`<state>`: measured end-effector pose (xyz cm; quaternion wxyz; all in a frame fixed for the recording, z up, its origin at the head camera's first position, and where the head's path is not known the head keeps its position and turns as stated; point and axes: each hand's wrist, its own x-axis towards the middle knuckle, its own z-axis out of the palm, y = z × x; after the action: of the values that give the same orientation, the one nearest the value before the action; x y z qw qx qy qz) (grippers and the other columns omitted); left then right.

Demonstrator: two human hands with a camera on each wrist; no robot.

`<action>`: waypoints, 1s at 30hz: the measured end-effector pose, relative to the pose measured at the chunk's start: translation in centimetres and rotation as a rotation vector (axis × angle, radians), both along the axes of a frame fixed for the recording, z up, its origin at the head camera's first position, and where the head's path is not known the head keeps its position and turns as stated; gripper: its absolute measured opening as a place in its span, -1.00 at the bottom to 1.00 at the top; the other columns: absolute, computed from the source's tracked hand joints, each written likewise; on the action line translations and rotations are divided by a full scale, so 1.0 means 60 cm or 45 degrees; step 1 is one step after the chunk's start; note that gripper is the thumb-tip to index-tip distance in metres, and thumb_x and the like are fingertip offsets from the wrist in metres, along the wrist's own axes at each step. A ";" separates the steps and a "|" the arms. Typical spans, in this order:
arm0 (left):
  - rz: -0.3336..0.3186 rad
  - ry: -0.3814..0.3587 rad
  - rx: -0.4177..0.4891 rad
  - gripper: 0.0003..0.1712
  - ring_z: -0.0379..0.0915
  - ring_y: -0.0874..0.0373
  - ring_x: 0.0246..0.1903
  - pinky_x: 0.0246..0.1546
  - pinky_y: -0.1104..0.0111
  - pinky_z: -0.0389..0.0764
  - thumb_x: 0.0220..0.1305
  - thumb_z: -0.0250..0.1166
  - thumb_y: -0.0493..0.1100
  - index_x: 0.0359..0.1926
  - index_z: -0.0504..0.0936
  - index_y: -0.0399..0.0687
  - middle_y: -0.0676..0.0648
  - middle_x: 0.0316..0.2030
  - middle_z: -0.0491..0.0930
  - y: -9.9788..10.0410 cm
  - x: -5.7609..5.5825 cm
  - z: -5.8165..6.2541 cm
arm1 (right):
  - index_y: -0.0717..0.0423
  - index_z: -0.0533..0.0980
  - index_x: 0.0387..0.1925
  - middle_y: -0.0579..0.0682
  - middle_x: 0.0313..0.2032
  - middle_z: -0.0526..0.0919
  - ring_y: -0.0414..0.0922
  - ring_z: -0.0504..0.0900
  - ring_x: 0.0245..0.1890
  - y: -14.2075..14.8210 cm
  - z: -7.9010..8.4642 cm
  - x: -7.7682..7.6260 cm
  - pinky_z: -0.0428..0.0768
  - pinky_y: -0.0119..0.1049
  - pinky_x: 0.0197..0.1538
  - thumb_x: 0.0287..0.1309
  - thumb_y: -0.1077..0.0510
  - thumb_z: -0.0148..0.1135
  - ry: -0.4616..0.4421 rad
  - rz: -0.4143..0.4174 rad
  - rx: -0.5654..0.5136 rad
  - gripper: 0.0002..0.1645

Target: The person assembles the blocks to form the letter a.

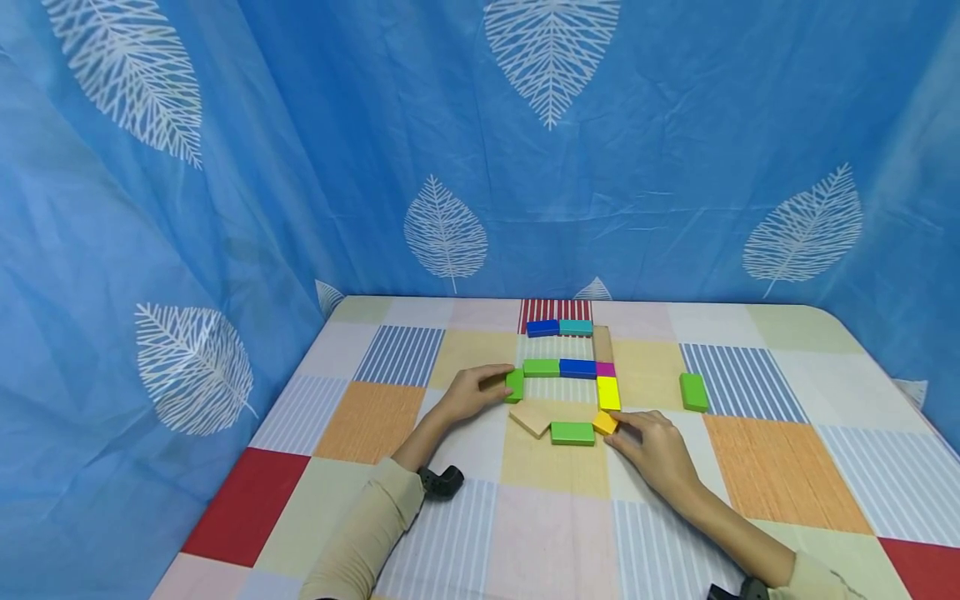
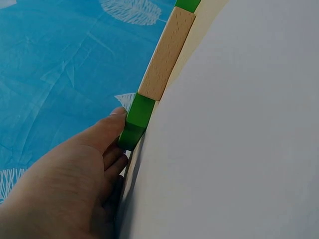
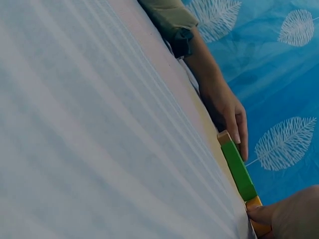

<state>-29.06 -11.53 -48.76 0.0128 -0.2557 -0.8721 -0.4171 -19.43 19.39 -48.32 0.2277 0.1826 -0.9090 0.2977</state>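
Note:
My left hand (image 1: 472,392) holds the left-end green block (image 1: 514,386) between thumb and fingers. In the left wrist view, the thumb lies against the side of that green block (image 2: 137,119), which abuts a plain wooden block (image 2: 167,55). My right hand (image 1: 660,454) pinches a small orange-yellow block (image 1: 604,422) at the lower right corner of the block outline. Beside it lies a green block (image 1: 572,433), and just above it a yellow block (image 1: 609,393). In the right wrist view, the thumb presses the orange-yellow block (image 3: 255,203) at the green block's end.
A middle row has a green block (image 1: 542,367), a blue block (image 1: 577,368) and a magenta block (image 1: 605,369). Farther back are a dark blue block (image 1: 542,328), a teal block (image 1: 575,327) and a wooden block (image 1: 602,343). A separate green block (image 1: 693,392) lies right.

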 end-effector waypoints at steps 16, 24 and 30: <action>0.014 0.014 0.008 -0.49 0.32 0.09 0.17 0.17 0.31 0.31 0.18 0.29 -0.02 0.15 0.51 -0.06 -0.02 0.11 0.48 0.001 0.005 0.003 | 0.26 0.64 -0.22 0.14 -0.30 0.68 0.05 0.58 -0.25 -0.001 -0.001 -0.001 0.57 -0.02 -0.20 -0.26 0.16 0.52 0.036 -0.014 0.016 -0.54; 0.022 0.014 0.002 -0.49 0.32 0.11 0.17 0.18 0.32 0.31 0.18 0.29 -0.01 0.15 0.51 -0.03 -0.01 0.11 0.48 0.002 0.006 0.000 | 0.26 0.64 -0.22 0.14 -0.30 0.67 0.06 0.58 -0.24 0.001 -0.003 0.002 0.57 -0.01 -0.19 -0.27 0.17 0.52 0.043 -0.005 0.007 -0.54; 0.019 0.014 0.004 -0.48 0.31 0.07 0.17 0.18 0.27 0.32 0.19 0.28 -0.01 0.16 0.51 -0.05 -0.02 0.12 0.47 0.003 0.008 -0.004 | 0.23 0.66 -0.29 0.09 -0.37 0.69 0.06 0.60 -0.32 0.009 0.001 0.002 0.47 0.02 -0.13 -0.29 0.11 0.53 0.156 -0.043 -0.011 -0.57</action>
<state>-28.55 -11.36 -49.00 0.0211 -0.2516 -0.8732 -0.4170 -19.30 19.91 -48.24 0.2885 0.1842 -0.8950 0.2860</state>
